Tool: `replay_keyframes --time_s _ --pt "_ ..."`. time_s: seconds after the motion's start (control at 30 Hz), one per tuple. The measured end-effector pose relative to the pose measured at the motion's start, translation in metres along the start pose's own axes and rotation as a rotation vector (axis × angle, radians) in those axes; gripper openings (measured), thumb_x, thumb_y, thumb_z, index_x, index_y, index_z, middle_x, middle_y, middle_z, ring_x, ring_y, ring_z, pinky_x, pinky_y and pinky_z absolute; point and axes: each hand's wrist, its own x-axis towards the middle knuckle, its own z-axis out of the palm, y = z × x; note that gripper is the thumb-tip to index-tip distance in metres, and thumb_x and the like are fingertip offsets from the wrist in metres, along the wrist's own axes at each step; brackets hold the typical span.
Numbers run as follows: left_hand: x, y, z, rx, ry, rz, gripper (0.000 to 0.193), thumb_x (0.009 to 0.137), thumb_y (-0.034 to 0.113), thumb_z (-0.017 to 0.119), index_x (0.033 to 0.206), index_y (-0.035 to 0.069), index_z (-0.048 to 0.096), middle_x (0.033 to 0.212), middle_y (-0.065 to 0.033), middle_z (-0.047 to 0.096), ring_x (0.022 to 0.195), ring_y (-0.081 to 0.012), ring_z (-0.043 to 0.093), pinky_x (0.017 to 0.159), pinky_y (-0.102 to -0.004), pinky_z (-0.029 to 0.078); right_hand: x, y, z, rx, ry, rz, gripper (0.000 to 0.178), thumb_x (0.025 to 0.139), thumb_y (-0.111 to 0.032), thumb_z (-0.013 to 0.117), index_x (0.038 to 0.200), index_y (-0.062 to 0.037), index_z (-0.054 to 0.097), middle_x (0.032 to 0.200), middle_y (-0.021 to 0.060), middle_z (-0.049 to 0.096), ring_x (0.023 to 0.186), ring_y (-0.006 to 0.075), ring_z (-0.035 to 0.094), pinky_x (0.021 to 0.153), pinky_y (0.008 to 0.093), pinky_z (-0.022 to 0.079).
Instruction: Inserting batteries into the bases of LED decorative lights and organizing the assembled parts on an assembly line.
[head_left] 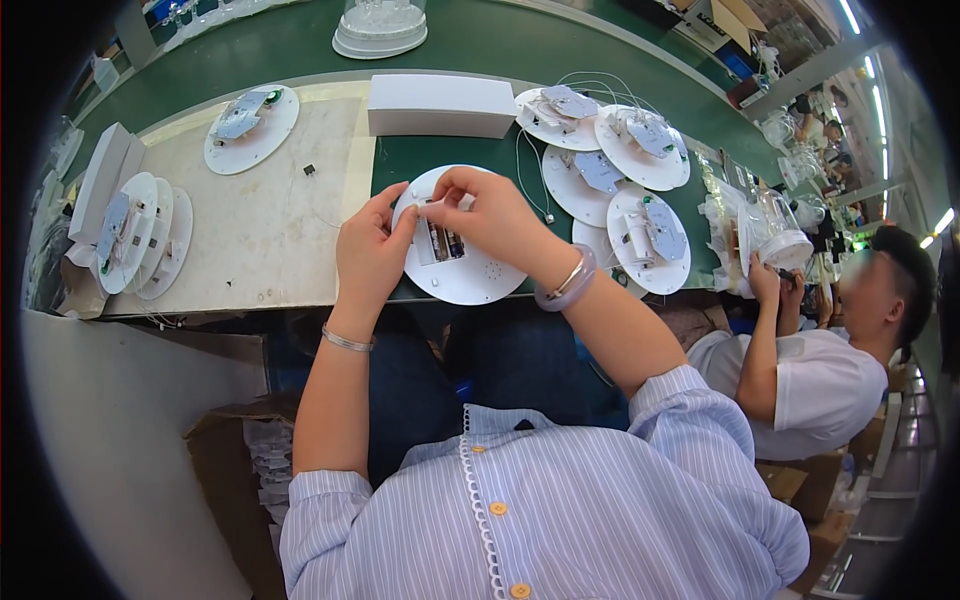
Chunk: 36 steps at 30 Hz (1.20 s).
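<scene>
A round white disc [490,278] is before me at the table's front edge, with batteries [446,244] showing in an uncovered rectangular compartment. My left hand [372,240] is closed on the disc's left rim, its thumb lying over the face. Over the disc's upper part reaches my right hand [488,212], thumb and index finger pinched together beside the left thumb tip. Something small and white is at those fingertips, too covered to name. The right hand hides the disc's upper right part.
White discs with circuit boards [598,172] and thin wires overlap at the right; more discs [128,235] lean at the left. One disc [250,130] lies on the pale board [250,215]. A white box [440,106] stands behind my hands. A co-worker [815,370] sits at the right.
</scene>
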Motion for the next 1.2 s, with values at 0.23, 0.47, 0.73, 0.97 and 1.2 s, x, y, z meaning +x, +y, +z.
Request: replay_keyframes --time_s 0.23,0.47,0.73,0.97,1.2 --pt "0.018 0.011 -0.003 -0.132 -0.204 -0.235 0.041 0.071 0.02 0.066 0.101 -0.005 0.056 0.069 -0.0078 0.061 0.059 -0.0098 0.057 0.051 -0.0216 0.043 0.006 0.017 -0.009 0.368 0.019 0.077 0.016 0.082 -0.016 0.054 0.083 -0.0001 0.056 0.067 0.0002 0.054 0.061 0.0042 0.049 0.057 0.019 0.04" --pt "0.021 0.011 0.001 -0.291 -0.283 -0.301 0.033 0.066 0.008 0.067 0.094 -0.006 0.056 0.08 -0.0112 0.062 0.065 -0.0133 0.059 0.057 -0.0237 0.048 -0.001 0.022 -0.012 0.493 0.061 0.079 0.013 0.082 -0.016 0.053 0.084 -0.0027 0.055 0.067 -0.0001 0.055 0.061 0.0039 0.048 0.054 0.0172 0.037" --pt "0.019 0.017 0.001 -0.366 -0.245 -0.35 0.03 0.065 0.004 0.066 0.091 -0.005 0.056 0.079 -0.0105 0.062 0.064 -0.0129 0.059 0.058 -0.0239 0.048 -0.01 0.009 -0.029 0.543 0.088 0.174 0.015 0.082 -0.013 0.052 0.082 0.0023 0.054 0.069 0.0027 0.055 0.06 0.0077 0.051 0.057 0.0207 0.042" --pt "0.015 0.018 0.0 -0.428 -0.231 -0.329 0.03 0.065 0.002 0.067 0.092 -0.005 0.056 0.079 -0.0093 0.062 0.065 -0.0117 0.059 0.059 -0.023 0.048 -0.012 0.019 -0.031 0.531 0.128 0.129 0.013 0.082 -0.015 0.053 0.083 -0.0014 0.054 0.066 0.0014 0.054 0.054 0.0046 0.046 0.049 0.0179 0.034" --pt "0.004 0.009 -0.008 -0.44 -0.277 -0.186 0.032 0.073 0.008 0.065 0.099 -0.004 0.054 0.084 -0.0063 0.061 0.072 -0.0084 0.056 0.062 -0.0207 0.046 -0.028 0.034 -0.038 0.506 0.234 0.082 0.015 0.083 -0.014 0.051 0.092 -0.0023 0.052 0.075 0.0007 0.053 0.058 0.0039 0.044 0.051 0.0174 0.034"
